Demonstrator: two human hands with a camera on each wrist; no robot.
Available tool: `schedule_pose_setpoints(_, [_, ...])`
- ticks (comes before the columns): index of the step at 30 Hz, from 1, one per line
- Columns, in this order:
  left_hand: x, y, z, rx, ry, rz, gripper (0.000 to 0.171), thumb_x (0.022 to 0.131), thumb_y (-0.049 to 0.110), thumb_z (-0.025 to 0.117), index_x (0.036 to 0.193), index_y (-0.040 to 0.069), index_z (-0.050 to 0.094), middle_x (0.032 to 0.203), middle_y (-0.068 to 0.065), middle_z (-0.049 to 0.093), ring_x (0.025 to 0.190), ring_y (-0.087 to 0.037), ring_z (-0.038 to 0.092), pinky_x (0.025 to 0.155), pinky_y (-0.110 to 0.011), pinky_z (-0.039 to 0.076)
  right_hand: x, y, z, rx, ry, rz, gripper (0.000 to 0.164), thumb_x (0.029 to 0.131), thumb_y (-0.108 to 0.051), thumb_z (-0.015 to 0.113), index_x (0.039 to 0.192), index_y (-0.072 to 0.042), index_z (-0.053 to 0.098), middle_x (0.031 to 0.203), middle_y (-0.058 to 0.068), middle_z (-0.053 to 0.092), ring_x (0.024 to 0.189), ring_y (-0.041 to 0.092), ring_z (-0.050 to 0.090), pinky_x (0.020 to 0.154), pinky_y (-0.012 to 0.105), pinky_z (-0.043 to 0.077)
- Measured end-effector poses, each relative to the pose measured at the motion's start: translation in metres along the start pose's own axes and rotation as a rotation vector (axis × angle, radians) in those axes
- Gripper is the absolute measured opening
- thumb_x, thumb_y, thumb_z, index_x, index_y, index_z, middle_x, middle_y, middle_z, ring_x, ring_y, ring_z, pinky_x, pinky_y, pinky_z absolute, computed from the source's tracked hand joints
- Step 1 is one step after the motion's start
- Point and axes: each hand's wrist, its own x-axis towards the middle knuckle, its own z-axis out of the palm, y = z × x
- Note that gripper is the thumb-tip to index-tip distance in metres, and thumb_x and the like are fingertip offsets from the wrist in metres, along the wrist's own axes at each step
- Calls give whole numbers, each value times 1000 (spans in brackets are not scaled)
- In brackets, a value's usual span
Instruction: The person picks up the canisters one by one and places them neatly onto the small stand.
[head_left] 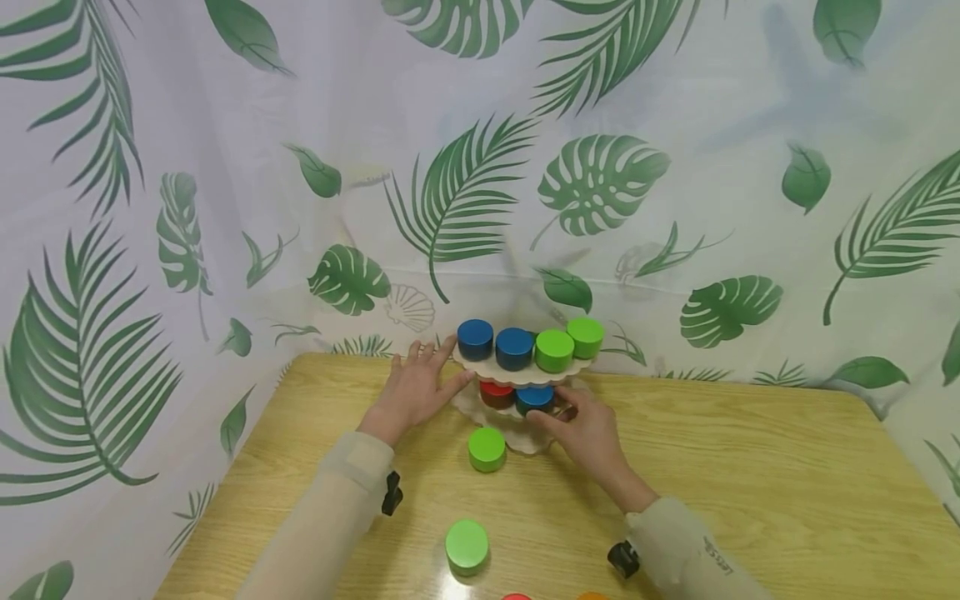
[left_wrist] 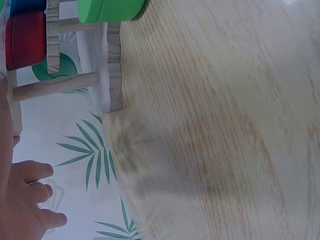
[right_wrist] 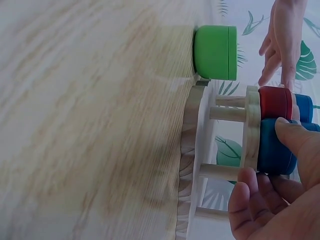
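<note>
Lying nearest in full on the wooden table point(head_left: 750, 483), one light green tin point(head_left: 467, 547); beyond it, a second green tin point(head_left: 487, 450) just before a tiered wooden stand point(head_left: 525, 435). Right hand point(head_left: 591, 432) pinches a blue tin point(head_left: 535, 401) at the middle tier, red tin point(head_left: 496, 395) beside it. Left hand point(head_left: 415, 389), fingers spread, at the stand's left edge; cannot tell whether it touches. Top tier: two blue tins point(head_left: 476, 340), two bright green tins point(head_left: 554, 351). Leaf-print cloth point(head_left: 480, 92) behind.

Smooth metallic tins point(right_wrist: 274, 150), wooden stand point(head_left: 517, 377), glossy wood-grain table point(head_left: 750, 483), cloth backdrop point(head_left: 712, 125)
</note>
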Motion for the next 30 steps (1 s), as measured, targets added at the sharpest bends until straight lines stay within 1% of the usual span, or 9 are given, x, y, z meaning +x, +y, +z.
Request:
schedule_pose_setpoints(8, [-1, -1, 1, 29, 9, -1, 81, 106, 70, 38, 170, 23, 23, 169, -23, 36, 160, -46, 25, 125, -72, 22, 1, 1, 1, -14, 0, -6, 49, 90, -33, 86, 130, -7, 73, 109, 11, 72, 86, 20, 68, 69, 20, 55])
schedule_pose_setpoints(15, [-1, -1, 2, 25, 17, -1, 81, 105, 70, 39, 170, 23, 23, 168, -23, 37, 160, -46, 25, 125, -72, 21, 1, 1, 0, -24, -17, -2, 49, 91, -33, 85, 130, -7, 73, 111, 11, 72, 87, 20, 67, 70, 20, 55])
schedule_pose_setpoints(23, [0, -2, 3, 15, 20, -1, 82, 106, 70, 38, 170, 23, 22, 169, -23, 34, 160, -45, 24, 125, -71, 21, -1, 1, -3, 1, -24, -13, 49, 91, -24, 85, 134, -4, 71, 114, 15, 73, 86, 23, 70, 67, 19, 54])
schedule_pose_setpoints(30, [0, -1, 3, 10, 19, 8, 81, 106, 68, 39, 170, 22, 22, 169, -24, 34, 160, -46, 24, 125, -72, 21, 0, 0, -4, 2, -11, 22, 56, 91, -26, 85, 138, 1, 67, 118, 17, 73, 87, 23, 70, 64, 19, 53])
